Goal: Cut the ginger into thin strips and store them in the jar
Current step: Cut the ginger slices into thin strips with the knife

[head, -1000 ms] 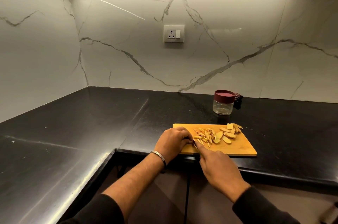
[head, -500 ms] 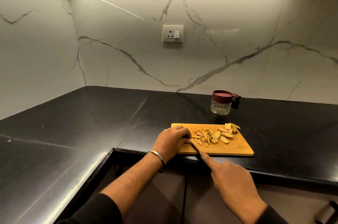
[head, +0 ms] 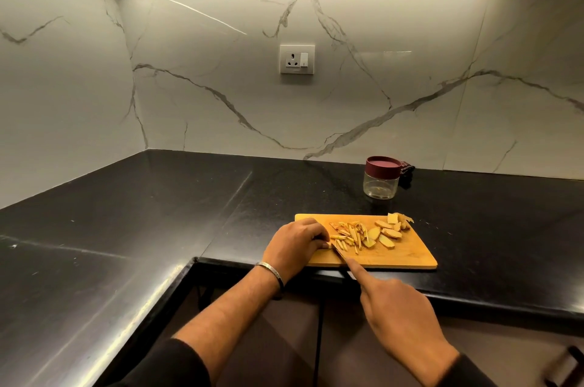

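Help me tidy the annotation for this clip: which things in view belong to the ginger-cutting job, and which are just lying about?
Belongs to the job:
knife in the right hand
ginger piece held by the left hand
cut strips
uncut slices
cutting board
lidded jar

Just lying about:
dark object behind the jar, too unclear to identify
wall socket
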Tool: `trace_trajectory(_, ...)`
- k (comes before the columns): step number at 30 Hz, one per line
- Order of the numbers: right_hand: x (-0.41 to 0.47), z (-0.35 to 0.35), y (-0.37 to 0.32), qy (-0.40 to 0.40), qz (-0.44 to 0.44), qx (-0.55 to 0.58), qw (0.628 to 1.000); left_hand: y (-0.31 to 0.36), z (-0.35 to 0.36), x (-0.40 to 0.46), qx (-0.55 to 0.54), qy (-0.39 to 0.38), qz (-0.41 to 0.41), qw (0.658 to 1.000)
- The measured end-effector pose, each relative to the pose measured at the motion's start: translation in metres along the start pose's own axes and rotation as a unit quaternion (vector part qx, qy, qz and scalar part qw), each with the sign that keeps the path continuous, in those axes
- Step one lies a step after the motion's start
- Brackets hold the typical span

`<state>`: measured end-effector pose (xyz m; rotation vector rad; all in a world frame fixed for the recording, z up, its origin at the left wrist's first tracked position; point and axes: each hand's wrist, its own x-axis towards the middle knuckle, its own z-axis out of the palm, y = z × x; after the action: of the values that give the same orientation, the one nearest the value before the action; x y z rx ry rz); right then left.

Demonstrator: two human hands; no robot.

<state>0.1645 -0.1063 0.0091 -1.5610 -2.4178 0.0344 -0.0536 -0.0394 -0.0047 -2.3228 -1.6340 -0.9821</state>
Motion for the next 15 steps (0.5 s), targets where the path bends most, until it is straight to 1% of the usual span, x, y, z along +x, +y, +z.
trace_trajectory(4,0.007,0.001,-0.002,-0.006,0.004,0.041,0.999,0.0,0.0,-0.001,-0.003,0.006,-0.002,1.0)
trace_trajectory(9,0.02,0.0,-0.008,-0.022,-0.016,0.109,0.994,0.001,-0.001,-0.002,-0.006,0.002,-0.001,1.0)
trace_trajectory(15,0.03,0.003,-0.013,-0.029,-0.026,0.152,0.988,0.001,-0.002,-0.001,-0.003,0.007,-0.012,1.0)
